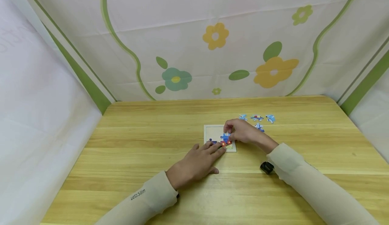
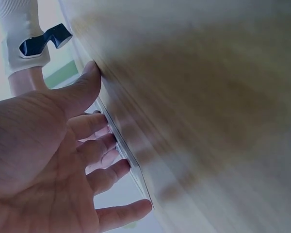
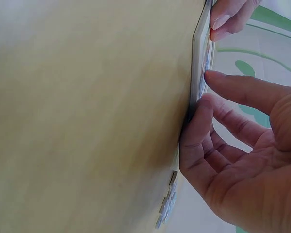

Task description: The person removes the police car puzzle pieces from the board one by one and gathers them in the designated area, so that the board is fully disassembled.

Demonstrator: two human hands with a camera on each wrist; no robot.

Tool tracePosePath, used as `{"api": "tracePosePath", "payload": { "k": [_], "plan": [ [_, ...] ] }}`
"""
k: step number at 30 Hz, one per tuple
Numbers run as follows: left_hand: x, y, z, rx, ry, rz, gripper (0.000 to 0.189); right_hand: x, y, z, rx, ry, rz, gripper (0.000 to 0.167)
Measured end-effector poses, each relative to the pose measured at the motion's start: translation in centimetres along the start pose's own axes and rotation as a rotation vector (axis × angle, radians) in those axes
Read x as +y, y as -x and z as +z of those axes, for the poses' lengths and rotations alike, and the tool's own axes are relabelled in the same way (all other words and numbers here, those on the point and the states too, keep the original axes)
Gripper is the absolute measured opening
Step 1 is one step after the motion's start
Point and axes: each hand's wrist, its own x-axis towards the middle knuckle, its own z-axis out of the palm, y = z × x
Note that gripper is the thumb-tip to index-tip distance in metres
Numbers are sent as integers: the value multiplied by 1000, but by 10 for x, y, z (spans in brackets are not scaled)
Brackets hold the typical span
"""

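Note:
A small square puzzle board (image 1: 212, 126) with a pale border lies on the wooden table, partly filled with picture pieces. My left hand (image 1: 197, 164) rests with spread, fairly straight fingertips along the board's lower part, over a red piece (image 1: 223, 144). Above that, a blue puzzle piece (image 1: 225, 137) sits at the board's right side. Thumb and index finger of my right hand (image 1: 244, 132) pinch at this blue piece; its other fingers are bent by the board's edge. In the right wrist view, the thumb tip meets the board (image 3: 199, 58). The fingers hide part of the picture.
Several loose blue puzzle pieces (image 1: 257, 117) lie behind and right of the board on the wooden table (image 1: 136, 144). A black wrist device (image 1: 267, 167) shows at the right cuff. A white curtain (image 1: 182, 49) with printed flowers hangs behind the table.

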Motion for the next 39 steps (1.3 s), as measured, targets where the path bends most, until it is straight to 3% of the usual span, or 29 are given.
{"api": "tracePosePath", "payload": {
  "k": [15, 24, 39],
  "plan": [
    [0, -1, 0, -14, 31, -3, 72, 0, -1, 2, 17, 38, 6, 25],
    [-1, -1, 1, -15, 26, -5, 72, 0, -1, 2, 23, 79, -30, 26],
    [-2, 0, 2, -12, 36, 0, 72, -2, 2, 3, 32, 39, -46, 26]
  ]
}}
